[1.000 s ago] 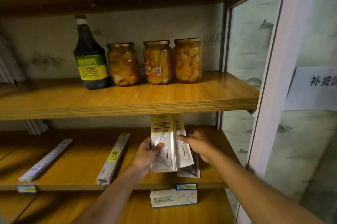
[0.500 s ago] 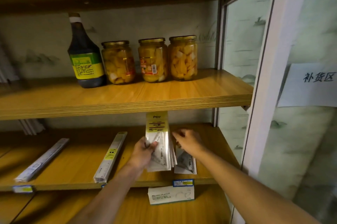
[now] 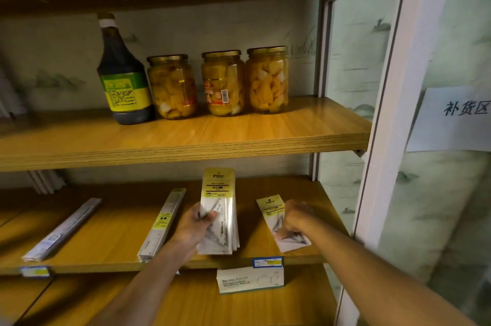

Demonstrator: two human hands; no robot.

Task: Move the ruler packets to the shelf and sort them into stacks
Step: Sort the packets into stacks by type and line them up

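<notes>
Left hand [image 3: 195, 222] grips a bundle of ruler packets [image 3: 219, 213] above the middle shelf [image 3: 111, 232]; right hand [image 3: 297, 218] presses one packet [image 3: 272, 210] flat beside it. Two stacks [image 3: 162, 222] already lie leftward, so sorting seems roughly midway.

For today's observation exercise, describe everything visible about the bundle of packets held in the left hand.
The bundle of clear plastic set-square packets has pale yellow header cards with dark print and triangular rulers showing inside. It is fanned slightly, upright and leaning back over the lower wooden shelf. The left hand grips its left edge, thumb across the front.
</notes>
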